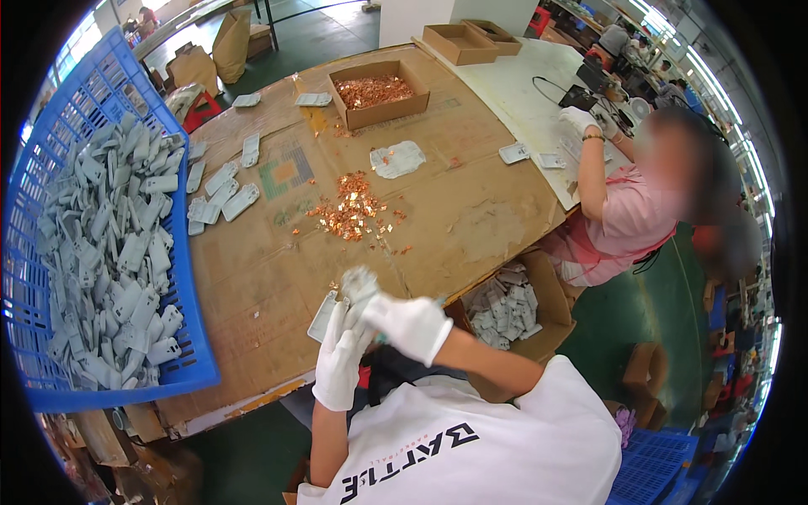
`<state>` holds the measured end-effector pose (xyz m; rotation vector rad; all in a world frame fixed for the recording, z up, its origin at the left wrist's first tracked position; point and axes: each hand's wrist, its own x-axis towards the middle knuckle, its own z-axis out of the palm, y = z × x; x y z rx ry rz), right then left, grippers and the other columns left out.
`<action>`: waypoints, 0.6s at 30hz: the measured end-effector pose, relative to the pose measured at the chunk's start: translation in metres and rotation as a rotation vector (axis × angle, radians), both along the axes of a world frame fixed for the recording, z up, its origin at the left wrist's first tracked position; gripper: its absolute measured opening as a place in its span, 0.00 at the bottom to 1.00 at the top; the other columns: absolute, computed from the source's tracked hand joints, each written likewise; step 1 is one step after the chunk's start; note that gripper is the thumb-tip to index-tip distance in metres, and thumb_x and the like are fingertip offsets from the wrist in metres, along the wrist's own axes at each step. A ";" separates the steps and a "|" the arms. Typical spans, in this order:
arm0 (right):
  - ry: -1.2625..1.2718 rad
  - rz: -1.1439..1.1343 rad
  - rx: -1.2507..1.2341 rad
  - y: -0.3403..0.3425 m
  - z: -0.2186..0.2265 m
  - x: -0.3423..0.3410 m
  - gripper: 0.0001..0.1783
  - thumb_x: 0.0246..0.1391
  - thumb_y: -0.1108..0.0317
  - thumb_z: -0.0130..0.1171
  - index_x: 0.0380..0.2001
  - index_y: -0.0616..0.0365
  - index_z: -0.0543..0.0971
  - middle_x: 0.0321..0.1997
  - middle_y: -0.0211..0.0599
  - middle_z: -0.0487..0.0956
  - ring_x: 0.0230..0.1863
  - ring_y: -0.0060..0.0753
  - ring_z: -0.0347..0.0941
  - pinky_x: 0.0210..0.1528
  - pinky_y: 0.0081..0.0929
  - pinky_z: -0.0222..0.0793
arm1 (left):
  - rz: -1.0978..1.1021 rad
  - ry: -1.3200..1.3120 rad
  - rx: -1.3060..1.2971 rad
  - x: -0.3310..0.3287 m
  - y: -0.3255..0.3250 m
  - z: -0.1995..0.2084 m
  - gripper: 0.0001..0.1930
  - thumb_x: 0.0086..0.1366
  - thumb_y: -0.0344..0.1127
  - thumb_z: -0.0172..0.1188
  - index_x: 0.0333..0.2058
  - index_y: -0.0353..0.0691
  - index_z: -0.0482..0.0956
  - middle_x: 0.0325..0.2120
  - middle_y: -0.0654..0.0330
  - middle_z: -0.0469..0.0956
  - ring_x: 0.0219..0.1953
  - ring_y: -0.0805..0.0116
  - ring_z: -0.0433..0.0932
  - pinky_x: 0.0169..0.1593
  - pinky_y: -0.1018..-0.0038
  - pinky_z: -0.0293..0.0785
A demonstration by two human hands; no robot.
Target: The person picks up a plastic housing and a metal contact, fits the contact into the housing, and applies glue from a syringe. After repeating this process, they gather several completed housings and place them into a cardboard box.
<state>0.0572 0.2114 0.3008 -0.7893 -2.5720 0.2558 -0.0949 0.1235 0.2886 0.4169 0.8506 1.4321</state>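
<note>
My gloved left hand (338, 362) and gloved right hand (408, 326) meet at the near edge of the cardboard-covered table. Between their fingertips a pale grey plastic piece (359, 284) stands up, smeared by motion. The right fingers are closed round its lower end; the left fingers press in beside it, partly overlapped by the right hand. Next to the left fingertips lies a pale plastic casing (321, 318), partly hidden by that hand. Beyond the hands, small shiny copper-coloured pieces (352, 209) are heaped loosely on the cardboard. Past them sits a flat whitish patch (398, 159).
A blue crate (198, 337) full of pale casings stands at the left, with several loose casings (223, 192) beside it. An open box (383, 114) of copper pieces is at the back. Right of me is a carton (551, 324) of casings; a co-worker (623, 202) sits beyond.
</note>
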 end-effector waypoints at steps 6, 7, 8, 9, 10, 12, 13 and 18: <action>-0.249 -0.858 -0.107 0.186 -0.023 0.058 0.15 0.49 0.63 0.58 0.43 0.47 0.74 0.32 0.43 0.81 0.30 0.53 0.78 0.35 0.47 0.74 | 0.032 0.364 -0.021 -0.012 -0.019 0.017 0.30 0.67 0.30 0.46 0.66 0.32 0.53 0.62 0.46 0.62 0.63 0.54 0.63 0.63 0.64 0.62; -0.294 -0.886 -0.082 0.223 -0.030 0.074 0.20 0.51 0.68 0.54 0.48 0.55 0.68 0.29 0.47 0.80 0.32 0.51 0.79 0.34 0.47 0.74 | 0.065 0.396 -0.062 -0.014 -0.025 0.013 0.25 0.66 0.26 0.47 0.61 0.30 0.62 0.56 0.47 0.69 0.58 0.57 0.70 0.59 0.66 0.67; -0.307 -0.955 -0.141 0.243 -0.016 0.074 0.18 0.52 0.67 0.56 0.47 0.57 0.71 0.35 0.51 0.80 0.36 0.52 0.80 0.36 0.45 0.76 | 0.084 0.399 -0.066 -0.018 -0.033 0.011 0.25 0.66 0.26 0.47 0.61 0.30 0.62 0.56 0.47 0.69 0.58 0.57 0.70 0.59 0.66 0.67; -0.381 -0.936 -0.060 0.267 -0.018 0.086 0.17 0.53 0.67 0.57 0.47 0.58 0.74 0.42 0.50 0.80 0.35 0.53 0.80 0.37 0.45 0.77 | 0.083 0.418 -0.094 -0.020 -0.042 0.012 0.23 0.65 0.26 0.47 0.59 0.30 0.64 0.54 0.47 0.71 0.56 0.58 0.72 0.59 0.66 0.68; -0.471 -1.065 0.000 0.305 -0.036 0.111 0.16 0.53 0.67 0.58 0.46 0.58 0.76 0.49 0.46 0.77 0.45 0.50 0.78 0.37 0.46 0.77 | 0.064 0.431 -0.114 -0.020 -0.045 0.016 0.21 0.65 0.25 0.47 0.57 0.29 0.67 0.52 0.48 0.73 0.55 0.59 0.73 0.58 0.66 0.69; -0.643 -1.176 0.127 0.337 -0.043 0.124 0.13 0.57 0.66 0.55 0.45 0.53 0.74 0.51 0.46 0.73 0.45 0.48 0.79 0.41 0.37 0.78 | 0.128 0.445 -0.162 -0.024 -0.056 0.020 0.19 0.65 0.24 0.46 0.54 0.29 0.70 0.48 0.48 0.76 0.51 0.59 0.76 0.56 0.67 0.71; -0.713 -1.180 0.270 0.347 -0.044 0.134 0.12 0.57 0.68 0.54 0.45 0.53 0.74 0.51 0.44 0.72 0.45 0.46 0.78 0.40 0.36 0.78 | 0.144 0.454 -0.170 -0.030 -0.060 0.021 0.19 0.65 0.24 0.45 0.54 0.29 0.70 0.47 0.47 0.76 0.50 0.59 0.76 0.55 0.67 0.71; -0.389 -0.900 0.039 0.298 -0.013 0.062 0.14 0.55 0.69 0.52 0.45 0.48 0.74 0.50 0.41 0.70 0.44 0.49 0.77 0.42 0.43 0.75 | 0.314 0.571 -0.219 -0.045 -0.065 0.032 0.16 0.64 0.25 0.44 0.49 0.28 0.73 0.43 0.49 0.78 0.46 0.61 0.78 0.53 0.67 0.73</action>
